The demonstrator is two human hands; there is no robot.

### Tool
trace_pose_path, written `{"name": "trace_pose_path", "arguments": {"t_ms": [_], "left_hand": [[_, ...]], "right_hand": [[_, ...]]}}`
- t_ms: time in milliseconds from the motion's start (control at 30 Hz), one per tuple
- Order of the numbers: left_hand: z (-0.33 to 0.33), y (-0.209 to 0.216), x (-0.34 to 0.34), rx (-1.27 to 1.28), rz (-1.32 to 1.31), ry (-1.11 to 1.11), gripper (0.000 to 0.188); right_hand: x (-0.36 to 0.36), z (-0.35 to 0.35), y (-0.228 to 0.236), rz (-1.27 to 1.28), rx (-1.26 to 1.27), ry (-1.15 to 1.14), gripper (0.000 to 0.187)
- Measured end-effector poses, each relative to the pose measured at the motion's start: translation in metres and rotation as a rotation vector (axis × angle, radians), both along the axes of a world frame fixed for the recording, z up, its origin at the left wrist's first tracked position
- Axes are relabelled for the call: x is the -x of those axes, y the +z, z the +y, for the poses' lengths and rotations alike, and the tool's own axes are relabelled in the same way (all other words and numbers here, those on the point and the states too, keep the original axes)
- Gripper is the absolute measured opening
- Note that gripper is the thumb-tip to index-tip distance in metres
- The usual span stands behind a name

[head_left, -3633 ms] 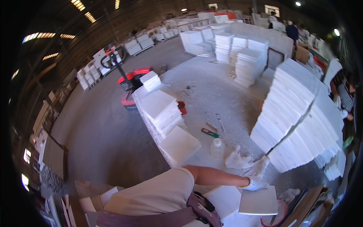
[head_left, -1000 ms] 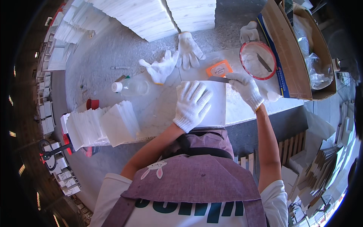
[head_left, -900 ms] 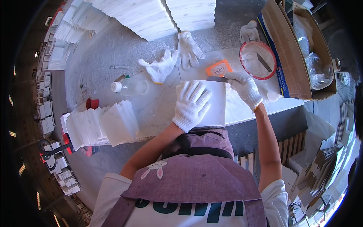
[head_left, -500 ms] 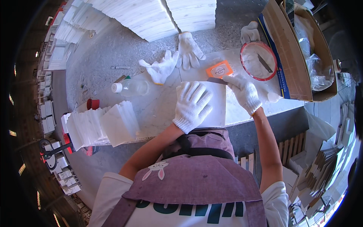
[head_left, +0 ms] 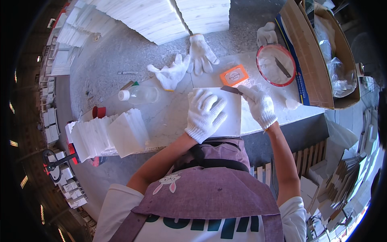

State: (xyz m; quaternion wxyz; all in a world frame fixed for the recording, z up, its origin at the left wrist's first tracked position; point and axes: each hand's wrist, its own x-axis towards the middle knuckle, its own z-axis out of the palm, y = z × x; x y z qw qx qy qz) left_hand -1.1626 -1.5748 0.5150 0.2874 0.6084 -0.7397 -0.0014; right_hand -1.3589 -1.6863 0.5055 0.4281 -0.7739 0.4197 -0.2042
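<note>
Steadying, it seems, the white tile (head_left: 233,117) on the worktop (head_left: 169,121), the left hand (head_left: 204,115) lies spread open; the right hand (head_left: 260,107) grips a dark blade (head_left: 230,89) over the tile's far right corner; any stroke would need firm bracing

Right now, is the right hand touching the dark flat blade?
Touching. The head view shows the gloved right hand gripping one end of the dark flat blade, with the rest sticking out leftward past the fingers.

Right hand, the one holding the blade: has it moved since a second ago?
Yes: judged against the orange box, the right hand has shifted a little toward the person's body and slightly left, still gripping the blade.
</note>
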Motion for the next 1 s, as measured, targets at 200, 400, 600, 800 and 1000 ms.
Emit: {"name": "trace_pose_path", "arguments": {"t_ms": [200,400,600,800,1000], "left_hand": [[0.000,0.002,-0.001,-0.009,-0.016,-0.004,0.041],[-0.001,0.001,-0.001,0.009,-0.001,-0.003,0.041],[0.002,0.002,-0.001,-0.029,-0.006,0.006,0.041],[0.000,0.000,0.000,0.009,-0.003,0.004,0.040],[0.000,0.001,-0.001,0.010,0.015,-0.006,0.039]], "right_hand": [[0.003,-0.006,-0.001,0.017,0.028,0.024,0.029],[0.001,-0.003,-0.002,-0.026,0.013,0.008,0.028],[0.002,-0.009,0.001,0.008,0.021,0.063,0.030],[0.002,0.004,-0.006,-0.032,0.001,0.020,0.029],[0.016,-0.005,-0.011,-0.182,-0.325,-0.068,0.028]]}}
